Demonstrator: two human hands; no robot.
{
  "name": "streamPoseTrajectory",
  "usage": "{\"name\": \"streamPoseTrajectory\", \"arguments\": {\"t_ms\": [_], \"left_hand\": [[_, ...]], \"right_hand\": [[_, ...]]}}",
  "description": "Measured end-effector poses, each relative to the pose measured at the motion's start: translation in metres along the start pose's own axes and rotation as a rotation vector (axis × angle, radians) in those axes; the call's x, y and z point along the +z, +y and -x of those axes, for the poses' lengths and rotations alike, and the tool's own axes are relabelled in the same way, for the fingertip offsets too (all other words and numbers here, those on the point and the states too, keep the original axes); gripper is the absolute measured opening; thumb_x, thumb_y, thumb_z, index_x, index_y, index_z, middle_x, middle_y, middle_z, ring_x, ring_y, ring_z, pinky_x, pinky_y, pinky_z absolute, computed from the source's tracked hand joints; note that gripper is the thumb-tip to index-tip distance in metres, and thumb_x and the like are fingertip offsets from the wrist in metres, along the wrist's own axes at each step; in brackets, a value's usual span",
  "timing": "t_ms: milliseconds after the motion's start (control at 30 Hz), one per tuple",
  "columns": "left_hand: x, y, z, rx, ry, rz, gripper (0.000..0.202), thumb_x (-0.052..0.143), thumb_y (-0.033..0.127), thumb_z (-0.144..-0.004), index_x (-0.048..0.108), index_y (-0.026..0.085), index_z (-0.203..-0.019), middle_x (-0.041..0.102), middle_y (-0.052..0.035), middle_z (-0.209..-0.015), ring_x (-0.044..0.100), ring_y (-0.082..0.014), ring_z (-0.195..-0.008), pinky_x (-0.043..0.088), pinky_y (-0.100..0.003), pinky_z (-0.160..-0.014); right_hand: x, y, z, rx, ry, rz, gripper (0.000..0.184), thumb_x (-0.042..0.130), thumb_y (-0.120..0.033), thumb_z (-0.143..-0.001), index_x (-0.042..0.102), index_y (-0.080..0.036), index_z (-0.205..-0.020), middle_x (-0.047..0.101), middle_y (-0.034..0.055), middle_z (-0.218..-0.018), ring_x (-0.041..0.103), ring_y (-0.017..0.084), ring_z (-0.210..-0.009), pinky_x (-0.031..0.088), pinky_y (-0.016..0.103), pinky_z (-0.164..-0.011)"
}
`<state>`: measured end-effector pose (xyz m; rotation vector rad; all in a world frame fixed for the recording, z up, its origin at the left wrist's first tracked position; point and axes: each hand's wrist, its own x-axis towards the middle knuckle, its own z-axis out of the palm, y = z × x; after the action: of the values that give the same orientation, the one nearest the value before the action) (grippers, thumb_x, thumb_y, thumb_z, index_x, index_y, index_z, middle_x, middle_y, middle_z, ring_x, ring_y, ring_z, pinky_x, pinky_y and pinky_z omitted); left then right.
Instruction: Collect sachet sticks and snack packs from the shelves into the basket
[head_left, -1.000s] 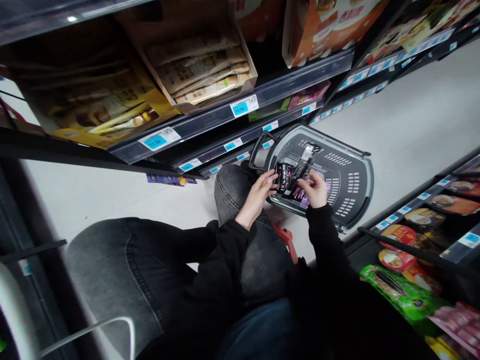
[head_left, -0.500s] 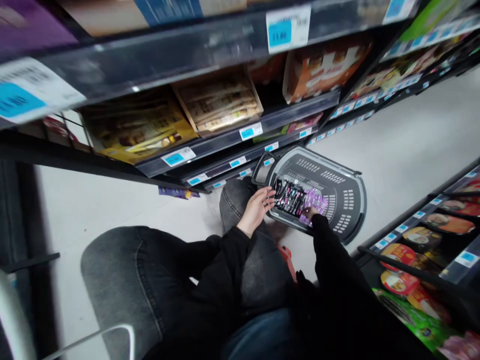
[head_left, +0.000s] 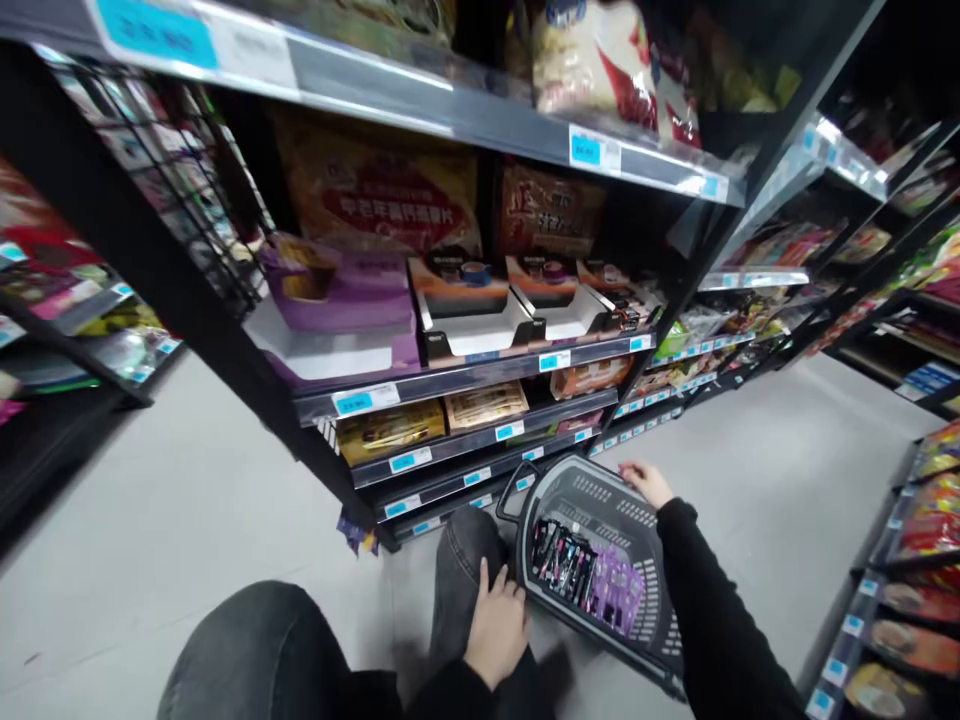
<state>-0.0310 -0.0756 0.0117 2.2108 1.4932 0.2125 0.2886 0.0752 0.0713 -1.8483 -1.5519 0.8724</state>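
Observation:
A dark grey shopping basket [head_left: 679, 560] lies on the floor in front of me, with several black and purple snack packets [head_left: 589, 577] inside. My left hand [head_left: 495, 628] rests flat on my knee, fingers apart and holding nothing. My right hand [head_left: 646, 482] reaches across the basket to its far rim and touches it; the fingers look loosely curled on the edge. My black sleeve crosses over the basket's right side.
Black store shelves [head_left: 465, 380] stand straight ahead with boxed and bagged goods and blue price tags. More shelving runs along the right edge [head_left: 900, 590] and the far left [head_left: 67, 330]. Grey floor [head_left: 780, 440] stretches down the aisle to the right.
Both hands have let go of the packets, which now lie in the basket. The left hand drew back to my knee, the right moved to the far rim. My view tilted up.

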Motion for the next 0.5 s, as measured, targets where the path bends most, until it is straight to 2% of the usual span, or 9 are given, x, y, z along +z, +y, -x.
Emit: {"name": "streamPoseTrajectory", "arguments": {"t_ms": [67,133,267,367,433,500], "left_hand": [[-0.002,-0.008,0.010,0.031,-0.030,0.058,0.030,0.049,0.026,-0.078,0.065,0.016,-0.102,0.067,-0.0094,-0.104,0.045,-0.0279,-0.126,0.000,-0.054,-0.114],[-0.004,-0.014,0.014,0.039,-0.028,0.132,0.029,0.049,0.025,-0.078,0.065,0.019,-0.102,0.068,-0.0056,-0.104,0.046,-0.0244,-0.125,0.003,-0.051,-0.115],[-0.003,-0.023,0.014,0.019,-0.001,0.191,0.024,0.051,0.023,-0.078,0.066,0.021,-0.097,0.068,-0.0032,-0.102,0.047,-0.0216,-0.123,0.004,-0.049,-0.116],[0.008,-0.032,0.010,0.009,0.002,0.197,0.021,0.054,0.024,-0.077,0.065,0.022,-0.094,0.068,-0.0019,-0.100,0.047,-0.0220,-0.123,0.004,-0.050,-0.117],[0.019,-0.043,0.004,0.017,-0.020,0.175,0.020,0.058,0.027,-0.075,0.065,0.023,-0.093,0.068,-0.0021,-0.101,0.048,-0.0246,-0.123,0.008,-0.054,-0.116],[0.032,-0.057,-0.005,0.045,-0.039,0.138,0.018,0.059,0.026,-0.075,0.068,0.024,-0.091,0.070,-0.0031,-0.098,0.052,-0.0271,-0.119,0.019,-0.055,-0.114]], "right_hand": [[-0.026,-0.045,-0.036,-0.117,0.042,0.035,0.030,0.055,-0.033,-0.070,0.066,-0.017,-0.093,0.069,0.0053,-0.083,0.064,0.019,-0.077,0.051,0.034,-0.076],[-0.053,-0.095,-0.075,-0.222,0.158,0.154,0.030,0.055,-0.029,-0.073,0.065,-0.017,-0.099,0.069,0.0057,-0.091,0.063,0.019,-0.082,0.050,0.034,-0.082],[-0.100,-0.183,-0.151,-0.258,0.380,0.356,0.035,0.053,-0.017,-0.077,0.061,-0.013,-0.110,0.064,0.0132,-0.109,0.059,0.022,-0.100,0.042,0.036,-0.096],[-0.121,-0.217,-0.196,-0.256,0.437,0.634,0.047,0.055,-0.012,-0.076,0.054,-0.010,-0.123,0.056,0.0197,-0.120,0.055,0.026,-0.109,0.041,0.037,-0.096],[-0.127,-0.224,-0.220,-0.268,0.360,0.829,0.059,0.058,-0.009,-0.072,0.048,-0.012,-0.130,0.052,0.0206,-0.125,0.053,0.029,-0.113,0.042,0.039,-0.093],[-0.128,-0.224,-0.242,-0.328,0.284,0.931,0.067,0.060,-0.006,-0.069,0.046,-0.017,-0.133,0.050,0.0191,-0.130,0.049,0.030,-0.117,0.040,0.041,-0.095]]}}
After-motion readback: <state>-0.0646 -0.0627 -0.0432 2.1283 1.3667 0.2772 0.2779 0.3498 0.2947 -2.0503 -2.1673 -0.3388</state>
